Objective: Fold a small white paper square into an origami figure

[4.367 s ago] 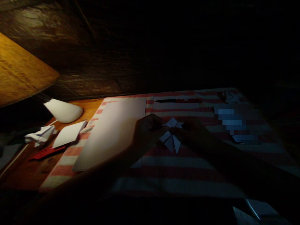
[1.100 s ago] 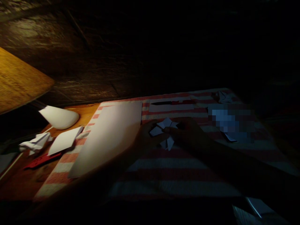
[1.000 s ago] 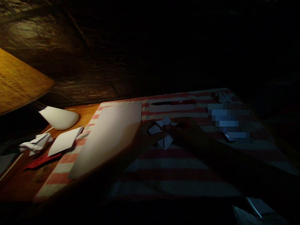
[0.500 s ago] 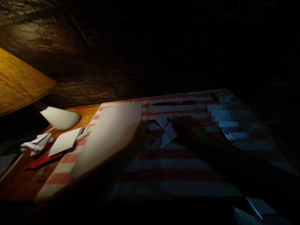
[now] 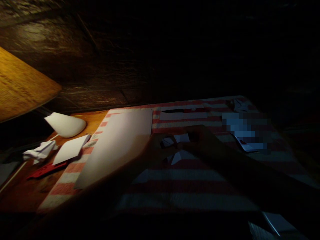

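A small piece of folded white paper [image 5: 178, 157] is held between my two hands over the striped cloth. My left hand [image 5: 160, 145] grips its left side, with the thumb reaching toward the middle. On the other side, my right hand [image 5: 200, 137] pinches the paper's right part, its fingers in deep shadow. Flaps of the paper stick out above and below the fingers. Dim light hides the exact folds and fingertips. Left of my hands, a large white sheet [image 5: 120, 140] lies flat, partly behind my left forearm.
A knife [image 5: 185, 110] lies on a paper strip at the back of the striped cloth [image 5: 190, 195]. At left stand a lamp [image 5: 66, 125], crumpled paper [image 5: 41, 151], a notepad [image 5: 71, 150] and a red-handled tool [image 5: 46, 170]. A blurred bright device [image 5: 242, 130] lies right.
Both hands have closed in over the folded paper and moved slightly lower. The paper was spread like a star and is now more covered and bent between the fingers.
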The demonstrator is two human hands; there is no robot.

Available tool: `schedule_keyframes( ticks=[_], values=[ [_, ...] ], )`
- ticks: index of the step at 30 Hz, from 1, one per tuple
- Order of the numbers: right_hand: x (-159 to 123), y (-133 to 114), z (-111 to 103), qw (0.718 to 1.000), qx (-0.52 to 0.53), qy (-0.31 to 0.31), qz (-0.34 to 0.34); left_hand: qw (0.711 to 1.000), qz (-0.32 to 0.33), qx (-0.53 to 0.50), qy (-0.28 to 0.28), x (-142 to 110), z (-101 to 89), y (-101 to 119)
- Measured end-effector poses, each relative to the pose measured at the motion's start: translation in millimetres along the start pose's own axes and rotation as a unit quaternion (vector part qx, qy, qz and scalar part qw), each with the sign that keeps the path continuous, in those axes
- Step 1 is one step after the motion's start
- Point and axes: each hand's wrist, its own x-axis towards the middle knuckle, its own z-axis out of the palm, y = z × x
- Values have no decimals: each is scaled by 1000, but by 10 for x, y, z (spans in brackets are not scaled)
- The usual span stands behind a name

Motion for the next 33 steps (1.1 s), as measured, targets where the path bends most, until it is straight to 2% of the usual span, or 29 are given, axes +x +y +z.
schedule_keyframes(
  ticks=[4,7,9,14,18,20,22,25,28,33],
  values=[
    [13,0,-31,999,-21,-14,-35,989,117,83,18,-42,18,70],
    [-11,-20,-40,996,-33,-2,-81,961,230,143,50,-69,1,130],
    [-32,-34,-35,993,-40,11,-111,943,278,175,59,-77,-14,134],
    [-56,-58,2,984,-70,29,-161,919,328,201,87,-84,-15,94],
    [-67,-75,32,987,-54,38,-146,904,355,219,97,-104,-10,129],
    [-73,-82,42,990,-43,34,-130,906,347,221,99,-107,-18,152],
    [-73,-79,46,994,-25,22,-108,923,306,206,109,-97,-23,156],
    [-52,-56,44,998,16,0,-67,960,219,128,119,-62,-17,119],
    [-20,-19,42,998,51,3,-40,983,149,28,107,-22,-4,83],
    [18,28,43,994,104,18,-10,984,75,-98,128,18,-8,107]
  ],
)
